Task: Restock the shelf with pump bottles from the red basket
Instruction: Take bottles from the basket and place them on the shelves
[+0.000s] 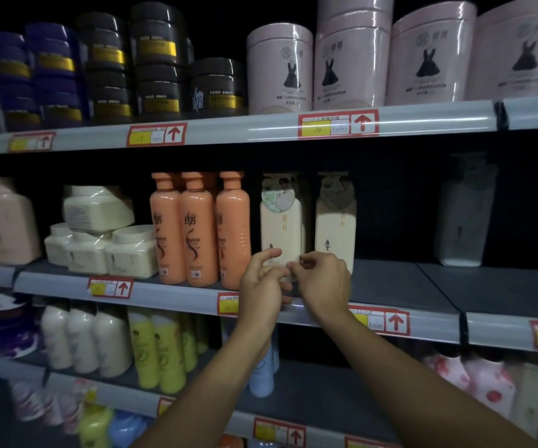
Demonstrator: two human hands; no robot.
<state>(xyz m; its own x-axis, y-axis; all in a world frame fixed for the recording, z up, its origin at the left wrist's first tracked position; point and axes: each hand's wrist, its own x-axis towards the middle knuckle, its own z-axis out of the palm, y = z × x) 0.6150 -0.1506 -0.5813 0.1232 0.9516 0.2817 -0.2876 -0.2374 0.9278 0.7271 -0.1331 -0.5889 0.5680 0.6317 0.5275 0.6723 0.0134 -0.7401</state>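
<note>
Both hands at base of cream pump bottle (281,227) on middle shelf (390,286); left hand (263,286) and right hand (324,281) fingers curled, pinching it.

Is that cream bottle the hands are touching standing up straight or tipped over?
Upright. The cream bottle stands on the middle shelf, pump on top, beside a matching one; the left hand and right hand touch its base.

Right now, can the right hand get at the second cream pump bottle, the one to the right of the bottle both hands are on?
Probably yes. The right hand sits just left of that cream bottle, with bare shelf beside it and nothing in front.
</note>
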